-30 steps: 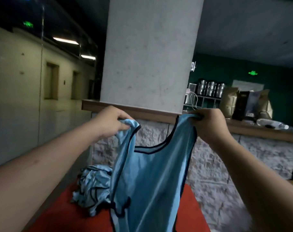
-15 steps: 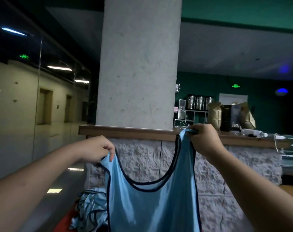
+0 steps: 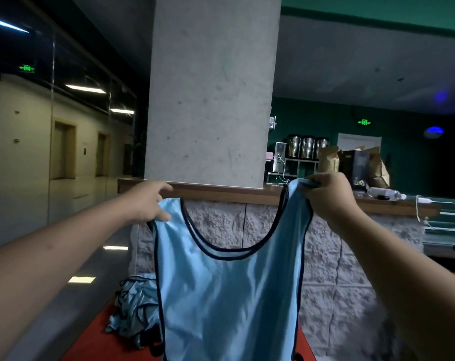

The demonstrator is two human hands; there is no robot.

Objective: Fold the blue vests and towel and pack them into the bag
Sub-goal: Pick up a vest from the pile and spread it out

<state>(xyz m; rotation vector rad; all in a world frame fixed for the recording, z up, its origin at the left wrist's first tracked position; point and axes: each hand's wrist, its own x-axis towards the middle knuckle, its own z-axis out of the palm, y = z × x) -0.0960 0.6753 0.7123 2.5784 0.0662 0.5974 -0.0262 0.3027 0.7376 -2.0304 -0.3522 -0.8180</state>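
Note:
A light blue vest [image 3: 229, 290] with dark trim hangs spread out in front of me, neckline facing me. My left hand [image 3: 145, 201] pinches its left shoulder strap, with some fingers lifted off. My right hand [image 3: 325, 196] is closed on the right shoulder strap, slightly higher. Behind the vest's lower left, a crumpled heap of more blue vests [image 3: 136, 306] lies on a red surface [image 3: 96, 342]. No towel or bag is identifiable in this view.
A wide concrete pillar [image 3: 210, 87] rises from a wooden ledge [image 3: 247, 190] atop a rough stone wall [image 3: 333, 282] straight ahead. Paper bags [image 3: 351, 162], metal canisters and cables sit on the counter to the right. A shiny corridor floor runs along the left.
The vest has been pulled wider and flatter between my hands, its neckline now fully spread. My left hand moved up and loosened its grip; the view tilted upward.

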